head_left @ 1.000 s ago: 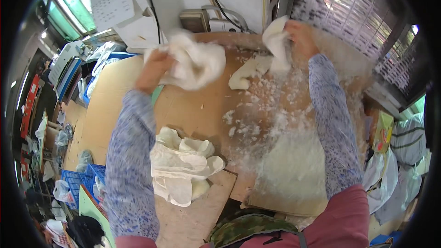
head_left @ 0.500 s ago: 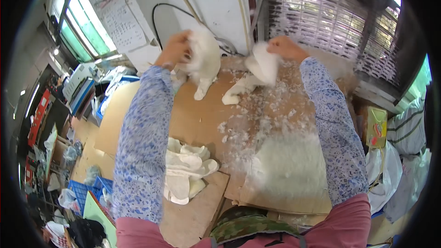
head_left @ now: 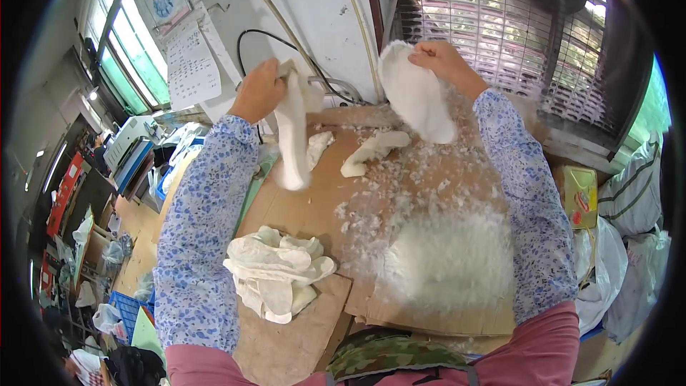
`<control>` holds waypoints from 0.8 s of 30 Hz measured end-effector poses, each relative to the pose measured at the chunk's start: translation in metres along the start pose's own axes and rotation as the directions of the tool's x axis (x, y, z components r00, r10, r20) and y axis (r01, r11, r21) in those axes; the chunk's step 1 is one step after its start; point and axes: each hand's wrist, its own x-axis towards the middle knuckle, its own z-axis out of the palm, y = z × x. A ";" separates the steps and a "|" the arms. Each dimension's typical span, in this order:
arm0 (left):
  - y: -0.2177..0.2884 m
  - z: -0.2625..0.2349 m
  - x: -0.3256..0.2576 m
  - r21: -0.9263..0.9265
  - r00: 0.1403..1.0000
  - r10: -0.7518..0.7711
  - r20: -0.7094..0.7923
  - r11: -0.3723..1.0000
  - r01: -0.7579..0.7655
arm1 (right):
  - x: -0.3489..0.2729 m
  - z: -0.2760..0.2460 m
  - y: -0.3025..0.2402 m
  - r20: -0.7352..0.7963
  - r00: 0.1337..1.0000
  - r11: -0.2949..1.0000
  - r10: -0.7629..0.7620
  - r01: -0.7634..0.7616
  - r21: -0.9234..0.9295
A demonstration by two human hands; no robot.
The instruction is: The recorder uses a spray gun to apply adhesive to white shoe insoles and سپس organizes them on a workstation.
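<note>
My left hand [head_left: 260, 93] is raised over the far left of the table, its fingers closed on the top of a white insole [head_left: 291, 144] that hangs down, seen partly edge-on and slightly blurred. Farther right, my right hand [head_left: 441, 63] pinches the upper edge of another fluffy white insole [head_left: 416, 96], its flat side showing. Two cream scraps, one crumpled [head_left: 319, 147] and one long and twisted [head_left: 374, 151], lie on the cardboard below. Closer to me, on the left, rests a loose heap of cream insoles [head_left: 277, 271].
White fluff [head_left: 450, 261] lies thick at the right front, with tufts scattered over the cardboard-covered table [head_left: 286, 211]. A wall [head_left: 307, 0] and a wire grille [head_left: 471, 21] with a fan bound the far side. Plastic bags and a yellow box [head_left: 580, 196] stand at right.
Both insoles have come apart from the scraps on the table. The left one has swung to hang upright, and the right one has lifted and turned its flat side into view.
</note>
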 end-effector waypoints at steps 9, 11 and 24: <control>0.009 0.017 0.006 -0.226 0.971 -0.182 0.153 0.950 0.213 | -0.022 -0.055 -0.085 -0.819 0.563 0.877 -0.114 0.445 0.184; -0.008 0.023 0.000 -0.226 0.966 -0.201 0.160 0.945 0.234 | -0.035 -0.006 -0.090 -0.675 0.709 0.954 -0.203 0.297 0.025; -0.014 0.010 -0.013 -0.493 0.932 -0.359 0.047 0.804 0.334 | -0.068 -0.119 -0.074 -0.951 0.137 0.935 -0.278 0.267 -0.235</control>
